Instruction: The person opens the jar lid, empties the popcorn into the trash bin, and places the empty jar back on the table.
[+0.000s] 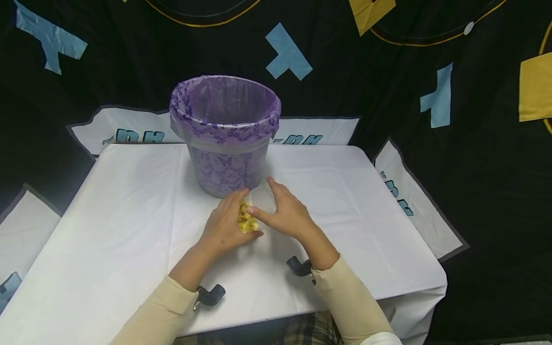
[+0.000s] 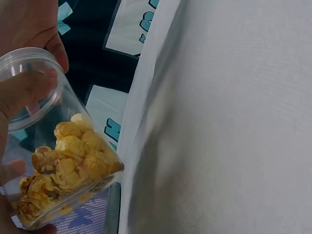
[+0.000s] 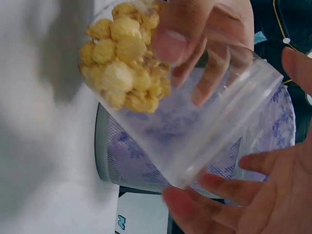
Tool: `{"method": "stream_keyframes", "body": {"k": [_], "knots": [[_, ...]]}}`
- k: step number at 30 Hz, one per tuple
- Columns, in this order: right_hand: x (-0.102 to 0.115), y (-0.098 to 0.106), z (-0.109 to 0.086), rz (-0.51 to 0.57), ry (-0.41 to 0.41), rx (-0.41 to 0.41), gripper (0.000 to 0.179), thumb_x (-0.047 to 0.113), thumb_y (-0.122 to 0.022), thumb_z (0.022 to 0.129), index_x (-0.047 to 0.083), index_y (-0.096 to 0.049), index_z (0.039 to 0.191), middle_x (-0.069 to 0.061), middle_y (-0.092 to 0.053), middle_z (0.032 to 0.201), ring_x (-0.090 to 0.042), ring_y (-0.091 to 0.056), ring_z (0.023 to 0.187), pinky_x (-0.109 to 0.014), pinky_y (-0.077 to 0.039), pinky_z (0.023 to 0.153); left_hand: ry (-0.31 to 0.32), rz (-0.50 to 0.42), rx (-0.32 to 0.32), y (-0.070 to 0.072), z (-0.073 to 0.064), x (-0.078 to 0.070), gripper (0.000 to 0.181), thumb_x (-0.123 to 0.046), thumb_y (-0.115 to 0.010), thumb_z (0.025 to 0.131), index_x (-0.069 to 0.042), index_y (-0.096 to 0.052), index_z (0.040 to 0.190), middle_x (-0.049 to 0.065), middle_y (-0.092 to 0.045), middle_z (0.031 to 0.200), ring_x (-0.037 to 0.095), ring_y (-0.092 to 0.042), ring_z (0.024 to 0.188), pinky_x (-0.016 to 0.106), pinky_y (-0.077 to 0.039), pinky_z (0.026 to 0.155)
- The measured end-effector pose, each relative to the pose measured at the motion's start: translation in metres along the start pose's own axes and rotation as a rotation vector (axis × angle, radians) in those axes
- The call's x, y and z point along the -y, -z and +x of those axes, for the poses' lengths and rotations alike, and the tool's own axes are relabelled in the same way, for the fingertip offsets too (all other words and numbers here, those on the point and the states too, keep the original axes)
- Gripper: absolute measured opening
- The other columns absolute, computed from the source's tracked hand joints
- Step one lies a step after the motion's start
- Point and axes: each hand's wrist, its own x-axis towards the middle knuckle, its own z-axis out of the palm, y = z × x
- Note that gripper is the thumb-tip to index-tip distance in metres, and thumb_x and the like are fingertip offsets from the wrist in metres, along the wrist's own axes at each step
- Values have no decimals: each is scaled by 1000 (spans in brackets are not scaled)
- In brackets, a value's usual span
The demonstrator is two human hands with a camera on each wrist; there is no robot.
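Note:
A clear plastic jar (image 1: 247, 220) of yellow popcorn is gripped in my left hand (image 1: 224, 223), just in front of the purple-lined bin (image 1: 228, 163). In the right wrist view the jar (image 3: 161, 131) lies tilted, its popcorn (image 3: 122, 78) gathered at the base end and the left thumb across its side. Spread fingers and thumb of my right hand (image 1: 291, 211) stand around the jar's other end. A clear lid (image 2: 34, 56) shows at that end in the left wrist view. Whether the right fingertips press on it I cannot tell.
A white cloth covers the table (image 1: 108, 215). The bin stands at the table's back edge, its patterned bag folded over the rim. A black backdrop (image 1: 327, 96) with blue and yellow patches hangs behind. Dark camera mounts (image 1: 211, 294) stick out from both wrists.

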Motion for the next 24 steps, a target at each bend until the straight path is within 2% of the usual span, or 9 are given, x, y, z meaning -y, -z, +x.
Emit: {"method": "stream_keyframes", "body": {"k": [4, 8, 16, 24], "knots": [[-3, 1, 2, 37, 86, 67, 95, 75, -45, 73, 22, -14, 146, 4, -25, 147, -15, -28, 133, -42, -31, 105, -8, 14, 27, 2, -1, 0, 106, -63, -72, 60, -17, -24, 142, 7, -35, 140, 26, -33, 128, 47, -32, 103], [-6, 1, 1, 21, 132, 107, 92, 72, -46, 75, 22, -15, 145, -1, -30, 145, -17, -30, 132, -41, -32, 105, -4, 23, 55, 4, -1, 0, 106, -64, -71, 60, -18, -23, 143, 6, -34, 141, 26, -33, 129, 48, -33, 102], [-8, -1, -2, 8, 125, 116, 89, 73, -48, 73, 27, -20, 144, -6, -36, 141, -22, -36, 128, -47, -37, 99, 5, 17, 98, 6, -1, 5, 110, -68, -70, 56, -23, -21, 143, 4, -33, 142, 27, -32, 129, 50, -32, 102], [-9, -3, -5, 31, 112, 161, 91, 75, -51, 69, 31, -21, 143, -3, -38, 140, -20, -38, 125, -45, -40, 97, 33, -26, 186, 8, -3, 7, 113, -72, -69, 52, -25, -20, 144, -1, -34, 142, 24, -36, 126, 45, -34, 102]]}}
